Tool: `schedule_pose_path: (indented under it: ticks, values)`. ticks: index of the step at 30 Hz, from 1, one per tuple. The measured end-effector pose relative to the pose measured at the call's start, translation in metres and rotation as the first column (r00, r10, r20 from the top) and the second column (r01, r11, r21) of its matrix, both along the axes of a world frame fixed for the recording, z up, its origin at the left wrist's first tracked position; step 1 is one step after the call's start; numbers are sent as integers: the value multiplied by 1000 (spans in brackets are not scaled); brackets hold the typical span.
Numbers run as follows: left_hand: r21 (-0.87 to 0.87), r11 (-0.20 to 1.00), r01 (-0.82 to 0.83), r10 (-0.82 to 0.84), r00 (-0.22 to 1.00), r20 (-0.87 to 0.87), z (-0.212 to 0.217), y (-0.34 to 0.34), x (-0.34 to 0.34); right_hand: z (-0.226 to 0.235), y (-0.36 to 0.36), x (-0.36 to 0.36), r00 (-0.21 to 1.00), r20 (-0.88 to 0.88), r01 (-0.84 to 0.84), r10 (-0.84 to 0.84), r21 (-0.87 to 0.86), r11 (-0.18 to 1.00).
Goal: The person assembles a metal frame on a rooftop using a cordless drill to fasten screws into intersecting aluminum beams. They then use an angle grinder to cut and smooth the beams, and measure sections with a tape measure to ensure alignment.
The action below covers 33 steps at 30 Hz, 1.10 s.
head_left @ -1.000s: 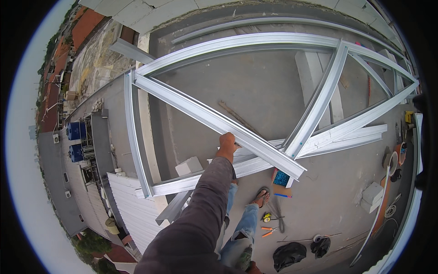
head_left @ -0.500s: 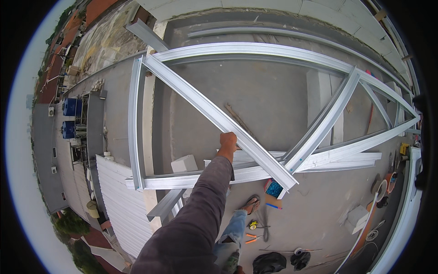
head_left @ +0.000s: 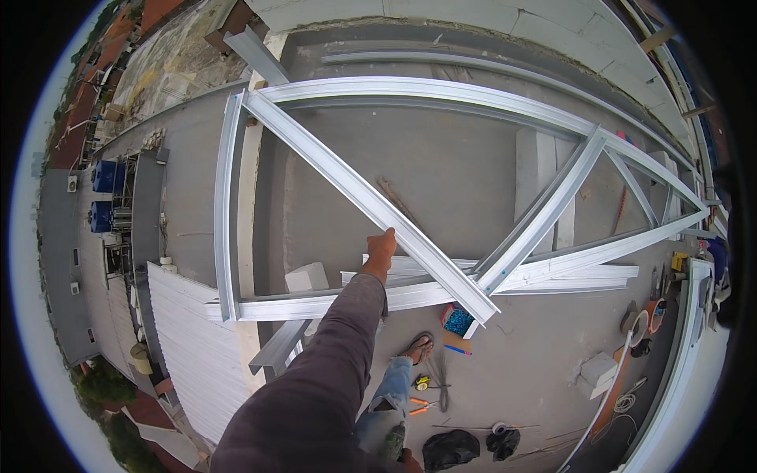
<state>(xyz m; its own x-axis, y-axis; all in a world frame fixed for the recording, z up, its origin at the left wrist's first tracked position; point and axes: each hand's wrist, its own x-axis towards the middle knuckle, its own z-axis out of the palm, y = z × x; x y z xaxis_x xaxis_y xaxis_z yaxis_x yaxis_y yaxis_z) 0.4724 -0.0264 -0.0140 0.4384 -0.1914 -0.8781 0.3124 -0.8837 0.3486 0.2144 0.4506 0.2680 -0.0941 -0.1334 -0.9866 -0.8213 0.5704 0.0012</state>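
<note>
Silver steel truss frame (head_left: 371, 201), raised, diagonal member gripped.

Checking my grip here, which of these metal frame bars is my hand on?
The long diagonal bar running from the frame's upper left corner down to the lower right; your left hand grips its edge, the others are untouched.

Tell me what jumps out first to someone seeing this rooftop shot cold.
A big truss of pale metal channel fills the middle, held above a grey concrete roof. One hand on a long dark sleeve reaches up from the lower edge and touches the truss's diagonal bar. Below it, a sandalled foot stands by pliers and a blue box.
</note>
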Motion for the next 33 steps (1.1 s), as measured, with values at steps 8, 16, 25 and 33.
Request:
schedule_pose_path:
  ticks: [8, 16, 25, 33]
  values:
    - [23, 647, 762, -755, 637, 156, 98, 196, 43, 48, 12, -17, 997, -68, 19, -37, -243, 970]
    - [28, 111, 993, -994, 111, -20, 196, 288, 110, 94, 41, -12, 849, -172, 399, -500, -412, 819]
    - [-156, -304, 940, -932, -259, 254, 206, 221, 150, 29, 196, -11, 310, 87, 877, -947, -411, 249]
    - [177, -859, 481, -375, -826, 421, 270, 237, 101, 1, 331, 5, 481, -7, 861, -877, -183, 474]
